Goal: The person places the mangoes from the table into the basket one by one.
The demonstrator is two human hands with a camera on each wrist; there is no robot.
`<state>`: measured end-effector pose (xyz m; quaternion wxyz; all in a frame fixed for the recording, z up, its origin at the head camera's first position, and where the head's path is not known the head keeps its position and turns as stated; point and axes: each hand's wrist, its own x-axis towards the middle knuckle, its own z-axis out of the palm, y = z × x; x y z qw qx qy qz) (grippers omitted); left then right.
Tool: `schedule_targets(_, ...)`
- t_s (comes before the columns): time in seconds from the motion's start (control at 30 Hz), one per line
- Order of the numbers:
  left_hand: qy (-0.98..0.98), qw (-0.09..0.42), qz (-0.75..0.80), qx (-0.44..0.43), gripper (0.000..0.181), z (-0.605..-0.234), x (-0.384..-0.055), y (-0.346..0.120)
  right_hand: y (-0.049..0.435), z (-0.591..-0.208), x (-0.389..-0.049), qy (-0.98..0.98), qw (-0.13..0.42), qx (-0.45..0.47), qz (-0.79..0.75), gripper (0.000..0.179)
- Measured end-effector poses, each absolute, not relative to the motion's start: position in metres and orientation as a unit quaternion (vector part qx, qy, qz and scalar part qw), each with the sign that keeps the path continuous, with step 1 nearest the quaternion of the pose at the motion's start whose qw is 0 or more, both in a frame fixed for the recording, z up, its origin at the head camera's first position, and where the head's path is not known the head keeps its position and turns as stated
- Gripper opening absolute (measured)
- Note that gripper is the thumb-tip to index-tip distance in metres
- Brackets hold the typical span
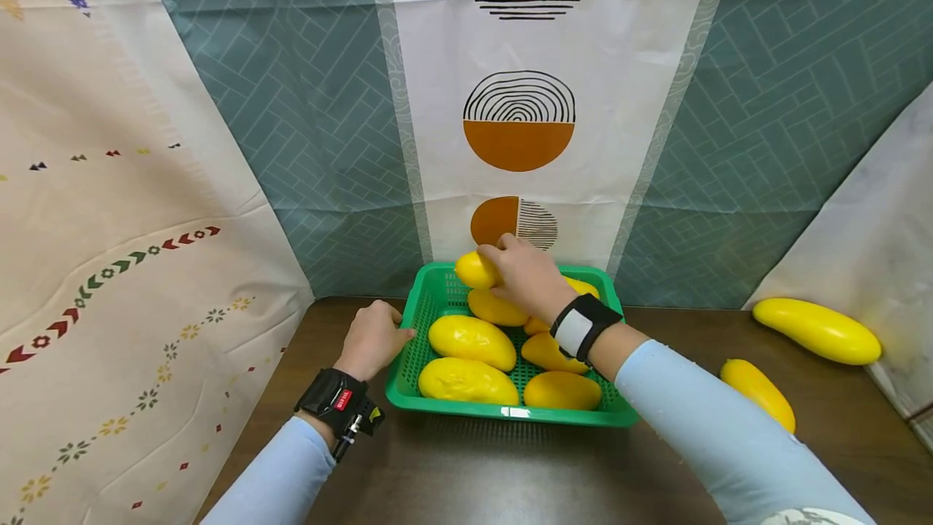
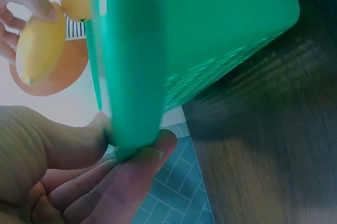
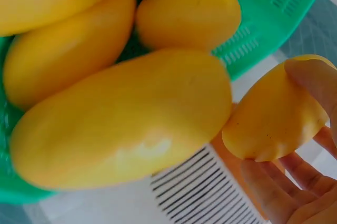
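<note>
A green plastic basket [image 1: 510,414] with slotted sides stands on the table against the wall cloth. My left hand [image 1: 372,339] pinches its left rim between thumb and fingers; the left wrist view shows the rim [image 2: 129,77] close up. In my right hand [image 1: 530,275] is a yellow mango [image 1: 477,271], held above the back of the basket. The right wrist view shows thumb and fingers around this mango [image 3: 276,111]. Several other yellow mangoes lie in the basket, among them a glossy one [image 1: 471,342] and one at the front left [image 1: 468,382]. My right forearm hides part of the contents.
To the right on the dark wooden table [image 1: 525,476] lie a long yellow fruit [image 1: 818,330] and a smaller one [image 1: 760,393], partly behind my right sleeve. Patterned cloth [image 1: 313,104] hangs behind the basket, and a pale cloth [image 1: 131,266] rises on the left.
</note>
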<state>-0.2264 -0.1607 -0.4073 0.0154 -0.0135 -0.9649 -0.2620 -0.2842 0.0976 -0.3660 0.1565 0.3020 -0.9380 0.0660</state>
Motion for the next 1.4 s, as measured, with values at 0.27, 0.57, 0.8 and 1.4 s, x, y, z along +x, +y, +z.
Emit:
schedule_targets(0.27, -0.964, 0.008, -0.265, -0.01, 0.024, -0.406, -0.227, -0.162, 0.069, -0.378, -0.293, -0.94, 0.141, 0.311, 0.028, 0.053)
schedule_targets(0.57, -0.963, 0.003, -0.27, -0.005, 0.027, -0.407, -0.225, -0.161, 0.05, -0.392, -0.3, -0.941, 0.114, 0.319, -0.01, 0.039)
schedule_targets(0.8, -0.961, 0.009, -0.275, -0.012, 0.03, -0.408, -0.226, -0.162, 0.044, -0.402, -0.302, -0.942, 0.109, 0.317, -0.027, 0.036)
schedule_targets(1.4, -0.958, 0.007, -0.287, -0.014, 0.03, -0.408, -0.225, -0.163, 0.029, -0.41, -0.299, -0.931, 0.065, 0.359, -0.026, 0.045)
